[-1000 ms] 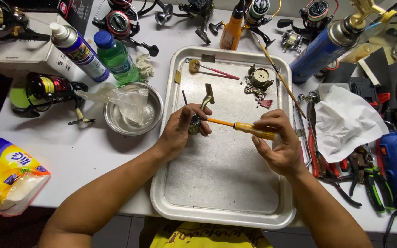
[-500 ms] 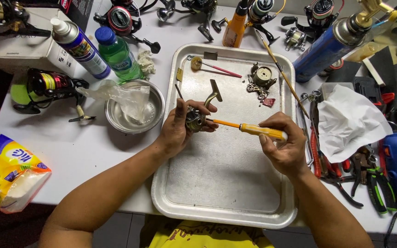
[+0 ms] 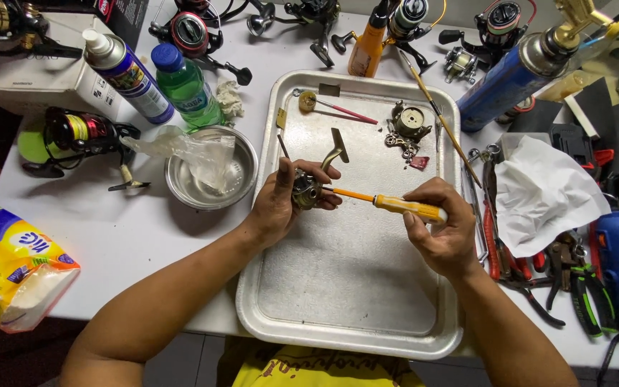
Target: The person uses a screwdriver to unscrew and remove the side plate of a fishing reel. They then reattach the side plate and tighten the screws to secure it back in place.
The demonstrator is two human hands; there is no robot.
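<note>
Two hands busy over the metal tray: left hand clenched around a small reel body, held just above the tray's upper middle; right hand wrapped on the yellow screwdriver, tip touching the reel's side. Looks like the screw-driving step on the housing. Next move likely needs the tip kept seated and square while turning; removed gear parts lie near the tray's far edge

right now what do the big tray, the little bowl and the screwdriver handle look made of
Tray: dull, scuffed silver metal, probably aluminium. Bowl: shinier metal with reflections, likely stainless steel. Screwdriver handle in the right hand: glossy yellow-orange, seemingly plastic.
</note>
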